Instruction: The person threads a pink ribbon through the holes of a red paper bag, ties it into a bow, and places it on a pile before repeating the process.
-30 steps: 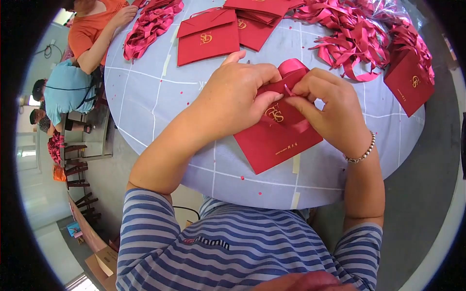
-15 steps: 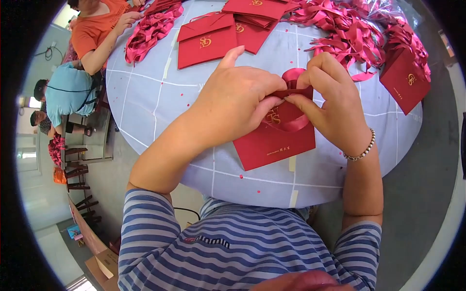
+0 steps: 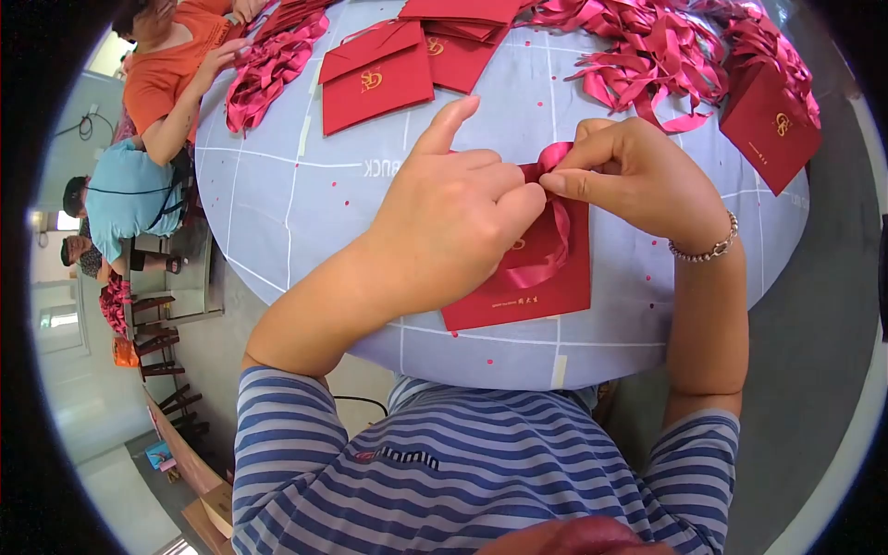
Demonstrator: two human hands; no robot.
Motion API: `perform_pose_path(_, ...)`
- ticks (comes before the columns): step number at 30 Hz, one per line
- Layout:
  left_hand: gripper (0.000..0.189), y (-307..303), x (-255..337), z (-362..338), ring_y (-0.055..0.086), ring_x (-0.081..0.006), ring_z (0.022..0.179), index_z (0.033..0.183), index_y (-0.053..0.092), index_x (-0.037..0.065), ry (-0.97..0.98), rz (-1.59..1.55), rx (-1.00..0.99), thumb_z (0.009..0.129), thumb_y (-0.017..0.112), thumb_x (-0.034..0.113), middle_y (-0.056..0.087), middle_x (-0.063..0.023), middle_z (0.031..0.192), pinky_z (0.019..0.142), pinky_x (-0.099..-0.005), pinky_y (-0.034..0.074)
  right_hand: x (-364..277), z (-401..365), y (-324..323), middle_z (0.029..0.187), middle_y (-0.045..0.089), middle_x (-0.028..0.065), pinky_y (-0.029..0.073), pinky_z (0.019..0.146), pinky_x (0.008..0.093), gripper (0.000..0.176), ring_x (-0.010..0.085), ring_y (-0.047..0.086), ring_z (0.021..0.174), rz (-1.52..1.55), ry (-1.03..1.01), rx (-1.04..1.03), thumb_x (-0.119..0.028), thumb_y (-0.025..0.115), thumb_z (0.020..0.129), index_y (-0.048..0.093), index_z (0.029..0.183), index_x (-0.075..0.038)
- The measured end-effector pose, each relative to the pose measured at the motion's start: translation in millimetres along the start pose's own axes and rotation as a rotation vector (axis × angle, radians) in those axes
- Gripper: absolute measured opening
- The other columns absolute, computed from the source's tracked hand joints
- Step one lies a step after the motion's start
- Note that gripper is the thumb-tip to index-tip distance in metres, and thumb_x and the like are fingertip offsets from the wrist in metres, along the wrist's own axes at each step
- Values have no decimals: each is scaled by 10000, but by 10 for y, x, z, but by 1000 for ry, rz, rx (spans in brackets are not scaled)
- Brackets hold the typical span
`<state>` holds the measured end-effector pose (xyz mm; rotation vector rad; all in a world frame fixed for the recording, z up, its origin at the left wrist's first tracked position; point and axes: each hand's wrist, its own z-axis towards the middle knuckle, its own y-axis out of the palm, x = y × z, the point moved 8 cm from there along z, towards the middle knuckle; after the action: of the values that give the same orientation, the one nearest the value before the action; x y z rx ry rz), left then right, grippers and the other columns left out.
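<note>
A red paper bag (image 3: 546, 289) with gold print lies on the table in front of me. A pink-red ribbon (image 3: 558, 242) hangs from its top edge in a loop over its face. My left hand (image 3: 472, 208) is closed at the bag's upper left, its thumb and curled fingers near the ribbon; what lies inside them is hidden. My right hand (image 3: 638, 176), with a beaded bracelet on the wrist, pinches the ribbon at the bag's top between thumb and fingertips.
Red bags (image 3: 377, 79) lie at the table's far side. Ribbon piles (image 3: 647, 65) are at the far right, beside another red bag (image 3: 772, 129). A person in orange (image 3: 166, 69) sits at the far left near more ribbons (image 3: 273, 74). The table (image 3: 296, 203) has a grid-patterned cloth.
The ribbon now shows a raised loop at the bag's top. My right hand has shifted its pinch on it, and my left fingers have curled over the bag's upper left.
</note>
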<state>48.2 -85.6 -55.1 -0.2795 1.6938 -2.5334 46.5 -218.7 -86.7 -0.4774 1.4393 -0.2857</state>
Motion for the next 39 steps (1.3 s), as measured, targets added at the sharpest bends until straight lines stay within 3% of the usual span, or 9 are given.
perform_pose_path(6, 129, 14, 20, -6, 616, -224, 689, 904, 663, 78, 2, -70, 11, 786, 701, 43, 621, -45, 745, 1055, -536, 368, 98, 2, 96, 733, 658, 53, 449, 551, 274, 170, 81, 567, 659, 170, 117, -34, -128, 724, 837, 704, 793, 35)
perform_pose_path(10, 75, 79, -127, 3, 620, -242, 696, 905, 662, 64, -43, -291, 21, 833, 679, 50, 636, -60, 756, 1050, -517, 374, 248, 21, 136, 731, 641, 6, 451, 595, 233, 159, 51, 541, 675, 404, 136, 121, -117, 655, 886, 677, 833, 31)
perform_pose_path(15, 63, 82, -6, -4, 631, -243, 698, 897, 667, 62, 18, -389, 13, 840, 690, 76, 650, -63, 763, 1027, -501, 390, 396, 66, -57, 709, 631, -5, 410, 572, 229, 267, 47, 527, 641, 466, 136, 176, -257, 745, 871, 685, 787, -12)
perform_pose_path(18, 94, 43, -30, -23, 624, -230, 673, 894, 665, 62, 29, -235, 18, 818, 715, 84, 640, -51, 743, 1023, -505, 390, 66, 2, -135, 659, 622, 10, 392, 540, 228, 297, 51, 512, 590, 229, 4, 69, -246, 783, 835, 689, 677, -12)
perform_pose_path(20, 112, -44, 20, -36, 606, -209, 635, 870, 663, 65, 92, -153, 93, 789, 737, 86, 619, -34, 719, 1020, -511, 391, 30, -22, -17, 669, 635, 29, 403, 532, 241, 280, 60, 525, 596, 11, -3, 20, -223, 792, 821, 696, 721, 21)
perform_pose_path(24, 118, -45, 61, -15, 587, -196, 609, 851, 659, 69, 144, -66, 124, 770, 744, 76, 598, -24, 699, 1014, -512, 395, 50, -10, 107, 678, 542, 9, 396, 588, 244, 137, 82, 491, 642, 80, 97, -105, -75, 742, 834, 698, 782, 44)
perform_pose_path(31, 84, -12, 6, -33, 586, -206, 618, 853, 664, 64, 119, -201, 60, 790, 717, 79, 620, -22, 721, 1014, -505, 391, 259, -24, 290, 740, 559, -24, 416, 625, 245, 112, 68, 510, 691, 249, 246, -232, -77, 675, 883, 679, 866, 34)
perform_pose_path(34, 67, -45, -38, -32, 587, -221, 624, 848, 666, 56, 99, -372, 60, 798, 707, 75, 636, -27, 730, 1024, -504, 369, 585, 102, -58, 765, 615, -29, 365, 532, 220, 170, 33, 422, 592, 312, 158, 268, -179, 645, 905, 702, 898, -19)
perform_pose_path(39, 78, -70, -135, -42, 579, -221, 615, 824, 661, 62, 83, -418, 71, 803, 718, 112, 616, -29, 688, 1022, -488, 336, 462, 97, -157, 826, 633, 30, 377, 568, 186, 212, 43, 452, 608, 892, 169, 397, -197, 546, 992, 658, 1007, -17)
